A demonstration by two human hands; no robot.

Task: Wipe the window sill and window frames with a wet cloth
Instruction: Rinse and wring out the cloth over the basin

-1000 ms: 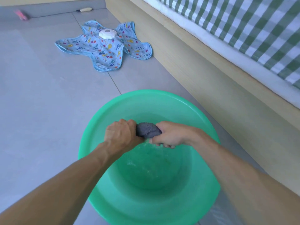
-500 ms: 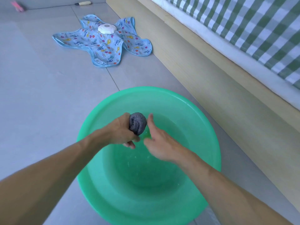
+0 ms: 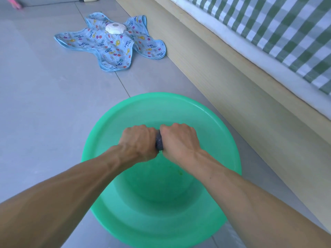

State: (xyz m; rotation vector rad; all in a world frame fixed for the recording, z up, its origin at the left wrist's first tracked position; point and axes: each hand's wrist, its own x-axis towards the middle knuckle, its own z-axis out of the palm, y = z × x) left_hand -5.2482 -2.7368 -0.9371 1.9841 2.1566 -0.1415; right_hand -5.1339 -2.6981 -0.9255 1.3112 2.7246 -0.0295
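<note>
Two bare forearms reach forward in the head view over a green basin [image 3: 222,122] that stands on the grey tiled floor [image 3: 44,104]. Just right of the basin runs the pale wooden side of a bed [image 3: 232,83], topped by a green-and-white checked cover [image 3: 277,29], so the room on that side is tight; to the left and ahead the tiles lie open up to a blue patterned cloth [image 3: 114,47] spread flat well beyond the basin, with a white round object [image 3: 115,28] on it.

Only a narrow dark grey strip of the wet cloth [image 3: 158,142] shows (bunched tight, its texture speckled), held above the basin's inside. It sits squeezed between the left hand [image 3: 138,142] and the right hand [image 3: 179,142], knuckles up, fists nearly touching. The fingers of both hands curl down round the cloth, each gripping one end; the fingertips themselves are hidden beneath.
</note>
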